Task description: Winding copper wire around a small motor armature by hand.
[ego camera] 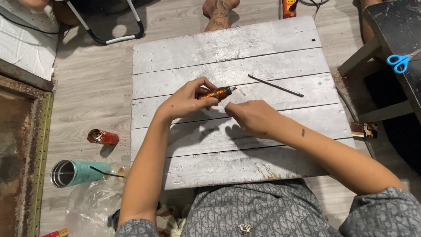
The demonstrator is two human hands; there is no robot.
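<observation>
1. Nearest me, my grey patterned shirt (258, 206) fills the bottom of the view; both forearms reach out from it over the near edge of the counter (263, 169), a low square top of worn, silver-painted wooden planks.

2. My right hand (252, 117) rests on the planks near the middle, fingers curled together; whether they pinch a strand of wire I cannot tell; nothing bulky sits in that grip.

3. My left hand (188, 100), just beyond, has its grip clamped on a small cylindrical coil wound with copper-coloured wire (216, 93); it is held just above the counter, its metal tip pointing right.

4. I judge the step to be work on the winding; the next move calls for a steady coil and a fine pinch from the right fingers.

5. A thin dark metal rod (275, 85) lies apart, farther right; bare planks surround both hands, so there is room to move.

6. Off the left edge, on the floor: a teal metal tumbler (74, 172) on its side and a red can (102, 137); far right, blue-handled scissors (398, 61) on a dark bench (394, 26).
</observation>
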